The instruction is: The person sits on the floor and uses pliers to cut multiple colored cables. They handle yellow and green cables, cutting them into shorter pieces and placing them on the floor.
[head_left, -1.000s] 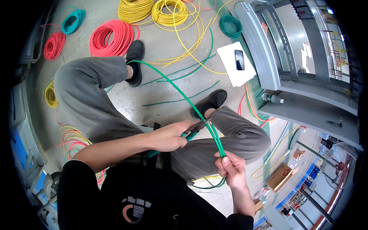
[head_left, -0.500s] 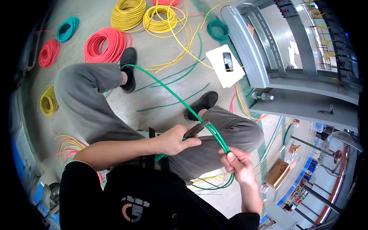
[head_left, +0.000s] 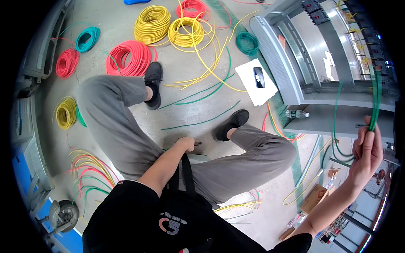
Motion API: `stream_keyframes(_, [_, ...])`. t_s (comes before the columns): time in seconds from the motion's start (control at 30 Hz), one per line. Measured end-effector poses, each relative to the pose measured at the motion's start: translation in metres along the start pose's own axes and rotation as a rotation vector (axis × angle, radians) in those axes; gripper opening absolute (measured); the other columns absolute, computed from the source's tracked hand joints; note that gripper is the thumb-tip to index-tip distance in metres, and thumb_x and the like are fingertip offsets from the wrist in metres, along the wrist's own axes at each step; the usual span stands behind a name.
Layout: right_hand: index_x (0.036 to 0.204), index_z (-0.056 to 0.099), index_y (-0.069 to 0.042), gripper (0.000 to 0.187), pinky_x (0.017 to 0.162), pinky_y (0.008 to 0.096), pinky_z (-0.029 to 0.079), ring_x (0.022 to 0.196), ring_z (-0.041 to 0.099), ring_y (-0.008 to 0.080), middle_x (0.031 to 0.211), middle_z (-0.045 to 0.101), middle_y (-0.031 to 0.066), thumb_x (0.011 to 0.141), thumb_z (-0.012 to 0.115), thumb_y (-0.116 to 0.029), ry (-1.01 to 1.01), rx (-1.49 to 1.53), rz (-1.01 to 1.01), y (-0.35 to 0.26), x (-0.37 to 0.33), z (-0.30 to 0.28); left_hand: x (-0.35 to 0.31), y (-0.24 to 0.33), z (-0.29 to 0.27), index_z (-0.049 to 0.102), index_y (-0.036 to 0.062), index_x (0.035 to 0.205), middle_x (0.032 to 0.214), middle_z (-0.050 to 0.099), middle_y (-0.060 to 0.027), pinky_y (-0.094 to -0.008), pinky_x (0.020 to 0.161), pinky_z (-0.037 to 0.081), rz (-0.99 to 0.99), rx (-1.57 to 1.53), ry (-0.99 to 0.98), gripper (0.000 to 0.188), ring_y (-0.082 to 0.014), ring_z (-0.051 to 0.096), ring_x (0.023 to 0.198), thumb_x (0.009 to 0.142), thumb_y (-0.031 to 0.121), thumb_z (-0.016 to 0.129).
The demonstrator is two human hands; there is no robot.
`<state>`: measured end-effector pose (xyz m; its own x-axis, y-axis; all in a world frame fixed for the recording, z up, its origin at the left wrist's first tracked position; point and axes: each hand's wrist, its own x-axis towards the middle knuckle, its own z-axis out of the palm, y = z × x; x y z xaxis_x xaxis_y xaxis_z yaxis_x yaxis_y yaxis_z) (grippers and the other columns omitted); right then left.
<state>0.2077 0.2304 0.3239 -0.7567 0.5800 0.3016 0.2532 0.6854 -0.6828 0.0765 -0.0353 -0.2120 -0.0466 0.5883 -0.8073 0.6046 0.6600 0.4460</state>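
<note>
At the far right, my right hand (head_left: 366, 147) is raised and pinches a bundle of green wires (head_left: 376, 95). Their upper ends stand in front of the grey metal cabinet (head_left: 337, 106), near its row of dark breakers (head_left: 375, 55); whether they touch these I cannot tell. One thinner green loop hangs below the hand. Between my knees, my left hand (head_left: 184, 145) is closed round hand cutters, with only the metal tip (head_left: 197, 143) showing past the fingers. The handles are hidden by the hand.
Coils of yellow wire (head_left: 152, 24), red wire (head_left: 128, 58) and green wire (head_left: 87, 39) lie on the floor ahead. A phone (head_left: 258, 77) rests on white paper (head_left: 244, 80). Beside the cabinet lies a plastic bottle (head_left: 297, 114). A cardboard box (head_left: 314, 198) sits lower right.
My right hand has carried the green wires up and right toward the cabinet. My left hand, with the cutters, has come away from the wires and dropped between my knees.
</note>
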Motion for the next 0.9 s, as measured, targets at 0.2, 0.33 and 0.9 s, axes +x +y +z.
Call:
stream_keyframes(0.2, [0.133, 0.038, 0.009, 0.039, 0.046, 0.0171, 0.02, 0.054, 0.024, 0.0025, 0.081, 0.04, 0.0007, 0.101, 0.038, -0.013, 0.146, 0.564, -0.123, 0.01, 0.003, 0.015, -0.076, 0.097, -0.1, 0.054, -0.0012, 0.112, 0.111, 0.055, -0.0176, -0.0429, 0.082, 0.049, 0.619, -0.428, 1.171, 0.032, -0.0377, 0.056, 0.098, 0.084, 0.014, 0.058])
stream_keyframes(0.33, [0.13, 0.039, 0.011, 0.04, 0.042, 0.0178, 0.018, 0.052, 0.023, 0.0019, 0.078, 0.04, 0.0004, 0.1, 0.042, -0.016, -0.053, 0.907, -0.034, 0.011, 0.014, 0.062, -0.182, 0.162, -0.162, 0.051, 0.0013, 0.122, 0.111, 0.056, -0.0157, -0.0379, 0.075, 0.05, 0.981, -0.51, 0.932, 0.039, -0.0324, 0.059, 0.088, 0.088, 0.019, 0.06])
stream_keyframes(0.9, [0.109, 0.06, 0.006, 0.028, 0.068, 0.0252, 0.052, 0.075, 0.065, 0.0137, 0.088, 0.065, 0.0093, 0.099, 0.049, -0.017, 0.224, 0.53, 0.117, 0.124, 0.031, 0.152, -0.122, 0.065, -0.078, 0.063, 0.0019, 0.08, 0.065, 0.057, -0.0135, -0.0426, 0.054, 0.045, 0.712, -0.122, 0.858, 0.01, -0.0315, 0.057, 0.062, 0.079, 0.011, 0.066])
